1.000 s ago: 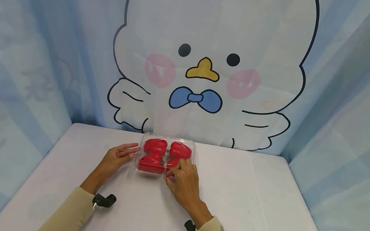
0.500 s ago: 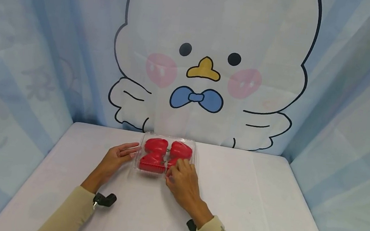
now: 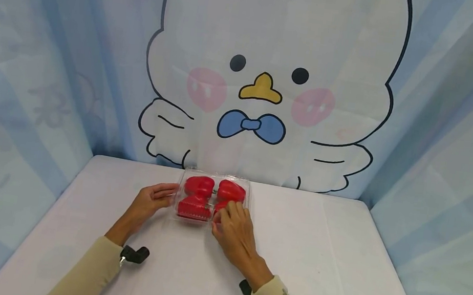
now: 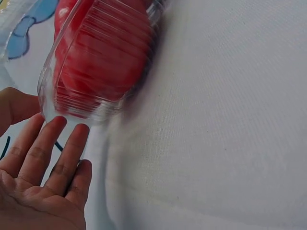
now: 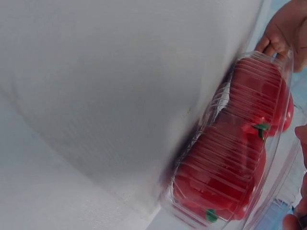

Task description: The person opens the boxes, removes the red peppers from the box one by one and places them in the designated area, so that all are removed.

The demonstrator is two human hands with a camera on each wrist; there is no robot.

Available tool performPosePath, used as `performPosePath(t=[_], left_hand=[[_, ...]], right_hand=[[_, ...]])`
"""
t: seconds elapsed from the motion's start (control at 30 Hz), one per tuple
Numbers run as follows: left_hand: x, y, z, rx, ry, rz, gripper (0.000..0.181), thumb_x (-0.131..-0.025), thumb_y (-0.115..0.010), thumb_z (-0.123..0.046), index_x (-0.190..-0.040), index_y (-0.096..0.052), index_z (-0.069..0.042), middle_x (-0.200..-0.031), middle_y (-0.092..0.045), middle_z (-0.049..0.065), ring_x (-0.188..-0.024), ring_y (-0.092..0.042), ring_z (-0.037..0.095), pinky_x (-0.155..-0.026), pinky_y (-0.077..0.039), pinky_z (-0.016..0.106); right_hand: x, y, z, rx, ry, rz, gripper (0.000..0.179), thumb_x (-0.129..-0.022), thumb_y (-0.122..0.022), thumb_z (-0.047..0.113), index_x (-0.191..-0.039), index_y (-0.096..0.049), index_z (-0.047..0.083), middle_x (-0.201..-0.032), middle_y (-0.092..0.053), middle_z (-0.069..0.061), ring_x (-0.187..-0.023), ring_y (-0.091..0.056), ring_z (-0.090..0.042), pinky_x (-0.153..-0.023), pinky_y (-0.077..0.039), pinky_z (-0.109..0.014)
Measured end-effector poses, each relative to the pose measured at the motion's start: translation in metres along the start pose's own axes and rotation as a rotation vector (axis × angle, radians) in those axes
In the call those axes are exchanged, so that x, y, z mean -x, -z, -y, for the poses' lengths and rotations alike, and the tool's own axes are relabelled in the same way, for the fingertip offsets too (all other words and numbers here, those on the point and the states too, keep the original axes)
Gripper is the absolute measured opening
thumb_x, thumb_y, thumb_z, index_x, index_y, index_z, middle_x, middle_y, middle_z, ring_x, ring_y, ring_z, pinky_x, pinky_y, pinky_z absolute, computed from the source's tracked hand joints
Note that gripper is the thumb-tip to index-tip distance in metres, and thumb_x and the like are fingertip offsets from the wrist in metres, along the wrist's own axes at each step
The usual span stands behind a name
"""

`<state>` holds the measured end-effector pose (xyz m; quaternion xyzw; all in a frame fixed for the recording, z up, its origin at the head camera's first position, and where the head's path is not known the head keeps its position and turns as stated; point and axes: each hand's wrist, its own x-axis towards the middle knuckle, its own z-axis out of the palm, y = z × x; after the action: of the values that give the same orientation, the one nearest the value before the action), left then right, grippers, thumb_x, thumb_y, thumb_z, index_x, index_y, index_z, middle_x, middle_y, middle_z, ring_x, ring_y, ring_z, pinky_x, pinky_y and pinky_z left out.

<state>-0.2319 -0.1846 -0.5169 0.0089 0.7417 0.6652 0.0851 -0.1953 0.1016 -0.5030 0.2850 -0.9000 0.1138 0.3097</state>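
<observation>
A clear plastic clamshell box (image 3: 183, 178) holding several red bell peppers (image 3: 199, 186) stands near the table's far edge. My left hand (image 3: 148, 204) touches its left side; in the left wrist view, its fingers (image 4: 76, 146) look mostly straight, with the thumb (image 4: 21, 106) by the rim. At the front right, my right hand (image 3: 233, 230) pinches the box edge with curled fingers, covering part of one pepper. In the right wrist view, another edge of clear plastic (image 5: 287, 184) shows beside the peppers; whether the lid is parted from the base I cannot tell.
A white cloth-covered table (image 3: 315, 265) extends in front and to both sides. Behind it hangs a curtain (image 3: 257, 160) with a cartoon bird, and more curtain lines the sides. Dark camera mounts (image 3: 135, 254) sit at both wrists.
The ridged front edge of the box sits slightly higher in the head view. My left fingertips have moved a little closer against the box's side. The right hand has barely moved.
</observation>
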Motion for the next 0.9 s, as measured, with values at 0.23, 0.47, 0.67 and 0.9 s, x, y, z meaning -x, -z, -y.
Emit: performPosePath(t=[0.23,0.47,0.67,0.9], left_hand=[[-0.001,-0.006,-0.005,-0.066,0.000,-0.033,0.049,-0.106,-0.065,-0.012,-0.153,-0.054,-0.007,-0.157,-0.058,0.019,-0.146,-0.055,0.038,-0.116,-0.052,0.034],[-0.006,-0.010,-0.003,-0.123,0.030,-0.079,0.048,-0.105,-0.065,-0.009,-0.152,-0.057,-0.010,-0.155,-0.060,0.016,-0.146,-0.056,0.037,-0.119,-0.047,0.046],[-0.010,-0.010,-0.001,-0.137,0.041,-0.083,0.048,-0.104,-0.066,-0.009,-0.151,-0.058,-0.010,-0.154,-0.060,0.017,-0.145,-0.056,0.038,-0.118,-0.048,0.048],[-0.011,-0.012,-0.003,-0.129,0.081,-0.112,0.050,-0.103,-0.066,-0.008,-0.152,-0.057,-0.009,-0.154,-0.060,0.016,-0.145,-0.057,0.038,-0.115,-0.051,0.046]], right_hand=[[-0.002,0.003,0.000,-0.001,0.002,-0.005,0.026,-0.083,-0.091,0.025,-0.092,-0.067,0.015,-0.090,-0.056,0.000,-0.084,-0.046,-0.013,-0.069,-0.040,-0.026],[-0.008,0.008,0.000,-0.040,0.006,-0.044,0.025,-0.082,-0.090,0.019,-0.090,-0.066,0.016,-0.087,-0.053,-0.001,-0.081,-0.045,-0.014,-0.067,-0.035,-0.026],[-0.012,0.010,-0.003,-0.078,-0.017,-0.034,0.023,-0.084,-0.089,0.017,-0.090,-0.067,0.016,-0.088,-0.054,-0.002,-0.082,-0.045,-0.015,-0.068,-0.033,-0.025],[-0.016,0.010,-0.006,-0.101,-0.039,-0.024,0.022,-0.086,-0.088,0.021,-0.093,-0.067,0.015,-0.091,-0.053,-0.002,-0.085,-0.046,-0.015,-0.069,-0.036,-0.026]])
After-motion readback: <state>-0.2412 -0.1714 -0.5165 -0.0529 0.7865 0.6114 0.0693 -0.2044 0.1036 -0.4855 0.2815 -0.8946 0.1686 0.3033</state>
